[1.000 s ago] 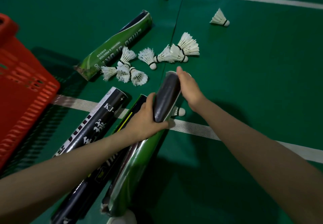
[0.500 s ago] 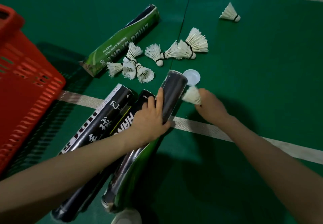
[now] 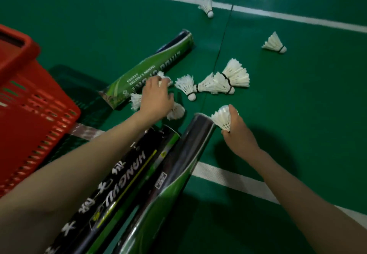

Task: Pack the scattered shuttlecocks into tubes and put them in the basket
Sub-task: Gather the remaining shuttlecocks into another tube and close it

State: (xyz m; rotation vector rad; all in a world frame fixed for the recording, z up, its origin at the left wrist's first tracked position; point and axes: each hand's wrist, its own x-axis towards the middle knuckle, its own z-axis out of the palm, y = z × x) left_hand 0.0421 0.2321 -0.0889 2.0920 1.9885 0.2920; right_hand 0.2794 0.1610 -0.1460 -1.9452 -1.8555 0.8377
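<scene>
Green court flooring is carrying everything: the right hand is pinching a white feather shuttlecock by its cork end, just beside the open mouth of a dark glossy tube, probably lining it up for loading. The left hand is curling its fingertips into small white clustered shuttlecocks beside a green printed tube, though I cannot tell if it is gripping one. Beyond the fingers more loose feathered shuttlecocks are lying, and a red plastic basket is sitting well left.

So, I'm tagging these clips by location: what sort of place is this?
Most likely a badminton court, probably indoors: green sports flooring with white boundary lines, feather shuttlecocks scattered about, and shuttlecock tubes lying on it.
</scene>
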